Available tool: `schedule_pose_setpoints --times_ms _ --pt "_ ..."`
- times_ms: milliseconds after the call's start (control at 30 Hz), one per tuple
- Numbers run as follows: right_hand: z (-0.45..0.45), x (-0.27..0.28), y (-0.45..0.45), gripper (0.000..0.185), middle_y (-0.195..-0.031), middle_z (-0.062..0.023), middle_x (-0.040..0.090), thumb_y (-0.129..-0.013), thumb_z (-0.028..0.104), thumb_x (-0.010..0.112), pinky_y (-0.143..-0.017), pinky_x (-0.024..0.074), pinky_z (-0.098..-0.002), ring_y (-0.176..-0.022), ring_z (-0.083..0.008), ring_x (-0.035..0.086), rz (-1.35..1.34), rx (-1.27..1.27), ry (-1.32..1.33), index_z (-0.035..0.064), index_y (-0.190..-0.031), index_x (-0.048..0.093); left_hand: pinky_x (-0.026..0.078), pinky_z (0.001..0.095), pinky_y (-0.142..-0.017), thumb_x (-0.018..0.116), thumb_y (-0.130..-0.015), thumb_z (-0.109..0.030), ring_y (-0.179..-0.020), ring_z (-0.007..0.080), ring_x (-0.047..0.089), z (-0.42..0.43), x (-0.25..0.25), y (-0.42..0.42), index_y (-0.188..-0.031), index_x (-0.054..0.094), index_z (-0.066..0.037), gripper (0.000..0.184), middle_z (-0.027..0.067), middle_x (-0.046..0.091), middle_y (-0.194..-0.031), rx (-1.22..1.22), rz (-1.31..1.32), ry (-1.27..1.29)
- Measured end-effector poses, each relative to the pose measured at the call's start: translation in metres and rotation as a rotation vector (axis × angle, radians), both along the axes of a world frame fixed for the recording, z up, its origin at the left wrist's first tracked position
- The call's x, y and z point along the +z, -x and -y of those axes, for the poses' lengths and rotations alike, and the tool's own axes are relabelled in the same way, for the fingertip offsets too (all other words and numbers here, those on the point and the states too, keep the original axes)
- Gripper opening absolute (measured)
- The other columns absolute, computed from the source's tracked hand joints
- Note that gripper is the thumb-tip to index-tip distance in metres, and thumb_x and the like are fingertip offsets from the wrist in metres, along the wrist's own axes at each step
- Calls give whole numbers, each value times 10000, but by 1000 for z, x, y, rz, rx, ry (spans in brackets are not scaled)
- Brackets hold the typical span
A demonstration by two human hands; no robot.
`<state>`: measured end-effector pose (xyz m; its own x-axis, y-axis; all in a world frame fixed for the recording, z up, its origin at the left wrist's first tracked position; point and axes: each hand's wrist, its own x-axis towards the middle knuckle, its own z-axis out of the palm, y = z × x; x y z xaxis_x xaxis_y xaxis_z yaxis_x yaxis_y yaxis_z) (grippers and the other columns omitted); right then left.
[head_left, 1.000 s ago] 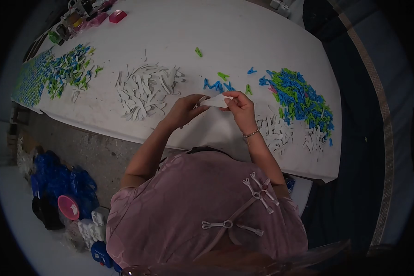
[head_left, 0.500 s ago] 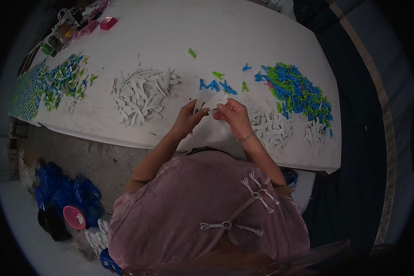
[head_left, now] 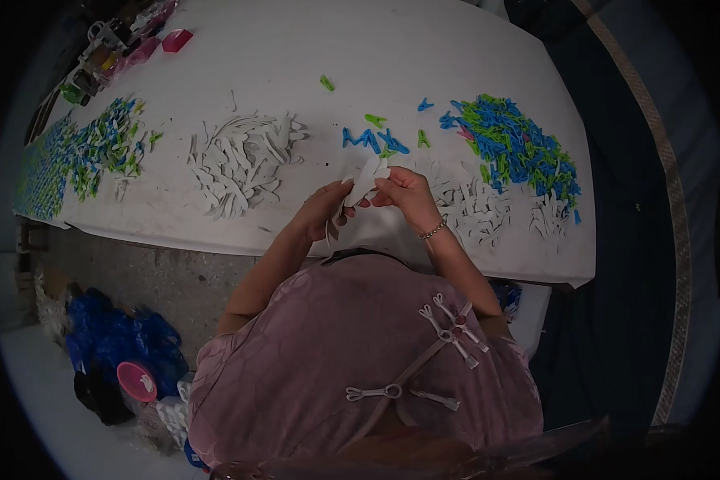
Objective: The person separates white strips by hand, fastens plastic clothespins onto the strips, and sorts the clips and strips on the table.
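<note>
Near the table's front edge my left hand (head_left: 325, 211) is closed around several white strips, whose ends poke out below the fingers. My right hand (head_left: 408, 194), with a bracelet at the wrist, pinches the edge of a flat white strip (head_left: 365, 181) that stands up between both hands. Just beyond them lie several blue clips (head_left: 363, 138), with a green clip (head_left: 375, 121) behind. Curved white strips (head_left: 244, 164) form a loose pile left of my hands. More thin white pieces (head_left: 474, 210) are spread to the right of my right hand.
A heap of blue and green clips (head_left: 524, 152) covers the table's right side. Clips with white pieces (head_left: 108, 144) spread over the far left. A red box (head_left: 177, 41) sits at the back left. On the floor are blue bags (head_left: 120, 332) and a pink bowl (head_left: 137, 382).
The white strip between my hands has turned more upright and shows more of its length. My left hand has shifted slightly lower. The view has moved slightly.
</note>
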<state>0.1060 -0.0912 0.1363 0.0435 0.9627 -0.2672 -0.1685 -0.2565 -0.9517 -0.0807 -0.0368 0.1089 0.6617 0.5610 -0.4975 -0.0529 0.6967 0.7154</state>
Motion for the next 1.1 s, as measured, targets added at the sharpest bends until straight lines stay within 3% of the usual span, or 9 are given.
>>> schedule_pose_setpoints --times_ms 200,300,467,667,867,1033,1100 --pt "-2 -2 -1 154 -780 -47 624 -831 127 605 -588 502 -222 -646 -117 618 -18 -7 26 3 -922 593 365 187 -450 539 -877 -288 -640 48 513 0 -7 -1 -1043 533 -92 257 8 613 -851 15 74 73" --pt "-4 -5 -2 139 -782 -59 627 -823 108 608 -575 513 -226 -632 -125 619 -2 -45 52 -6 -901 591 368 192 -478 568 -864 -254 -627 51 480 1 -1 -4 -983 545 -107 190 3 586 -816 61 -53 44" --pt "-6 -6 0 115 -795 -83 636 -827 94 595 -573 521 -235 -628 -134 622 -21 -113 89 -7 -881 592 380 204 -502 637 -809 -275 -607 65 487 2 0 -8 -882 566 -62 236 7 569 -751 71 -207 -303" --pt "0 -14 -23 121 -814 -113 639 -844 129 581 -582 526 -262 -613 -147 616 -64 -116 155 12 -870 565 424 231 -549 651 -794 -284 -651 95 543 1 -8 -13 -885 562 -34 281 33 591 -778 221 -170 -431" --pt "33 -56 -147 139 -742 -121 591 -889 162 507 -567 515 -296 -613 -175 584 -140 -616 -3 26 -883 476 430 248 -567 638 -806 -271 -708 114 586 -2 -3 -6 -897 558 -29 270 50 609 -818 266 -163 -322" --pt "106 -108 -356 229 -824 -169 566 -919 204 455 -552 467 -304 -629 -205 554 -506 -689 -289 -23 -901 441 423 242 -567 635 -810 -268 -720 108 577 -3 -5 -4 -917 553 -26 277 55 612 -832 255 -132 -278" --pt "119 -98 -367 261 -847 -178 563 -922 222 449 -535 446 -298 -644 -204 557 -512 -716 -350 -39 -937 441 420 239 -566 637 -809 -269 -726 107 574 -3 -4 -4 -924 552 -25 283 57 614 -838 255 -131 -263"
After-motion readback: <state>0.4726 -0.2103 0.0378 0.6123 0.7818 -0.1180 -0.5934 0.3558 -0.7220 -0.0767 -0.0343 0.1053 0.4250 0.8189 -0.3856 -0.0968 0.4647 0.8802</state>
